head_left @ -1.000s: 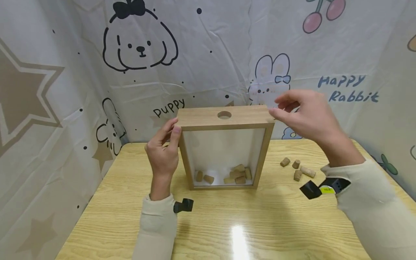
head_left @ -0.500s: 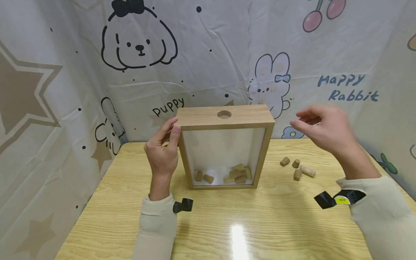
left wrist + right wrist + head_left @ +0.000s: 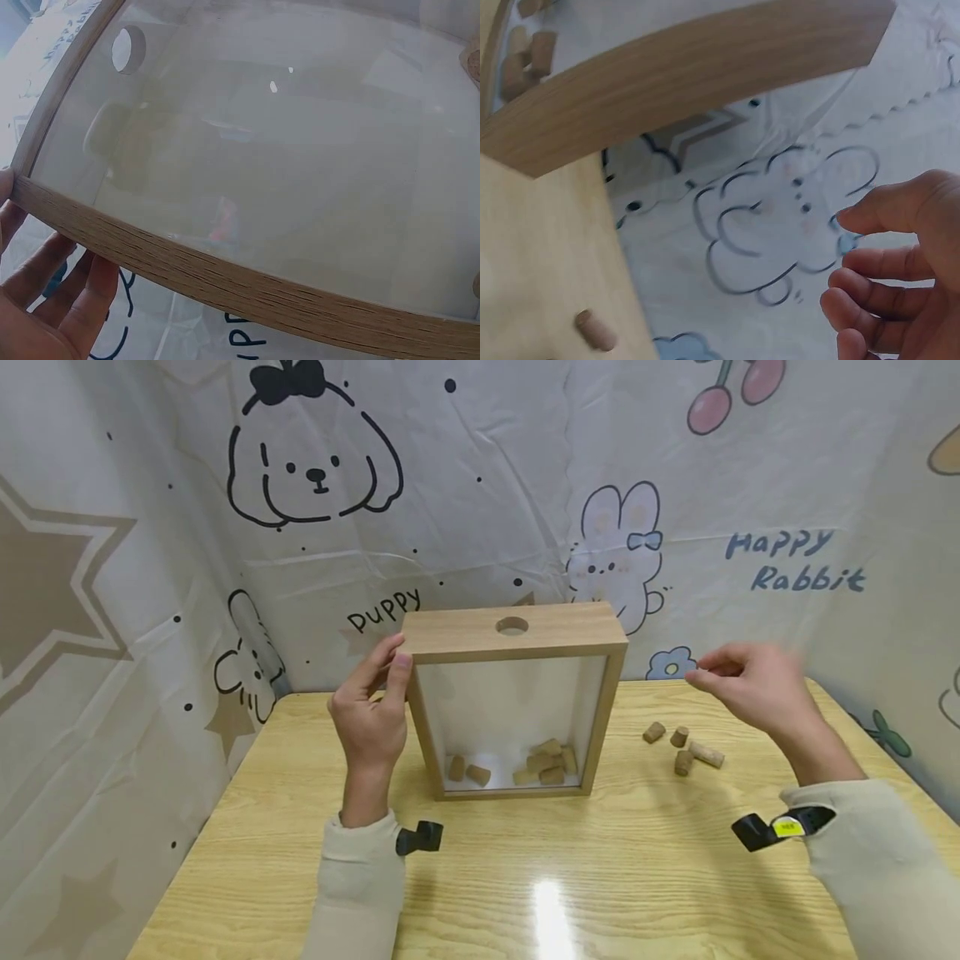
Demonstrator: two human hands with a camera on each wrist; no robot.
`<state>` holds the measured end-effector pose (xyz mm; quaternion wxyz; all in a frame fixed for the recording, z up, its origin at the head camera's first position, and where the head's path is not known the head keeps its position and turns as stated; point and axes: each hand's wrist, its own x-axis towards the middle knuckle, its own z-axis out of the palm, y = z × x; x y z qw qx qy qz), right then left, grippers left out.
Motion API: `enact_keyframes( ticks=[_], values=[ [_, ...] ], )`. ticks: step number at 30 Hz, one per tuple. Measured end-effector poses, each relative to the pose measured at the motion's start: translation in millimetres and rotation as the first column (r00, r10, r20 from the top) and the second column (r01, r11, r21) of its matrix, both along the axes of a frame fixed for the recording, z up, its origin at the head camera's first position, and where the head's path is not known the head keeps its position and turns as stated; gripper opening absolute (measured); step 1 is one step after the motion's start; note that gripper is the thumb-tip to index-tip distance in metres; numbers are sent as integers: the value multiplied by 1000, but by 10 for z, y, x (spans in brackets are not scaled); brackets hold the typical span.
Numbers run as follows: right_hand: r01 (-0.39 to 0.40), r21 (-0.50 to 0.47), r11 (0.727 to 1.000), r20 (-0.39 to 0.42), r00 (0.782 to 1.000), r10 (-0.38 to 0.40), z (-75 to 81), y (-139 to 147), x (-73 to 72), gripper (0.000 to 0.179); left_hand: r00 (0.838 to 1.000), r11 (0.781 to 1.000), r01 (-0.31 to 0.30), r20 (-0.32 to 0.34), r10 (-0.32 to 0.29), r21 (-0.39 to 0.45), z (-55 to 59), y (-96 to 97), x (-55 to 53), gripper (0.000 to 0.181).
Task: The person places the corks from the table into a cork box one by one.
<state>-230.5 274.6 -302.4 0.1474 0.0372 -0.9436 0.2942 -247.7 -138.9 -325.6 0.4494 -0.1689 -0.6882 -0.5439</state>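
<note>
Gripping the box (image 3: 555, 624), the left hand (image 3: 371, 722) points up; the right hand (image 3: 765, 685) bends loosely, fingers holding nothing; only the head view shows all four loose corks (image 3: 706, 754) below them.

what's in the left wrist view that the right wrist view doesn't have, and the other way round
Only the left wrist view shows the left hand, gripping the corner of the box, and the round hole.

Only the right wrist view shows the right hand, holding nothing, plus the table with a loose cork on it.

Both share the box's wooden frame and the printed cloth behind.
</note>
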Motion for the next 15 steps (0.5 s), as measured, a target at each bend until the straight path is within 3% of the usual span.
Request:
enact_keyframes(
  ticks=[5,15],
  values=[
    [11,5,1000,105,994,-11,-232,91,-43,39,1000,1000,-5,6,5,-5,-3,-4,-3,21],
    [56,48,997,297,952,-68,-610,205,-70,41,1000,1000,-8,-17,8,0,3,-9,-19,21]
  ],
)
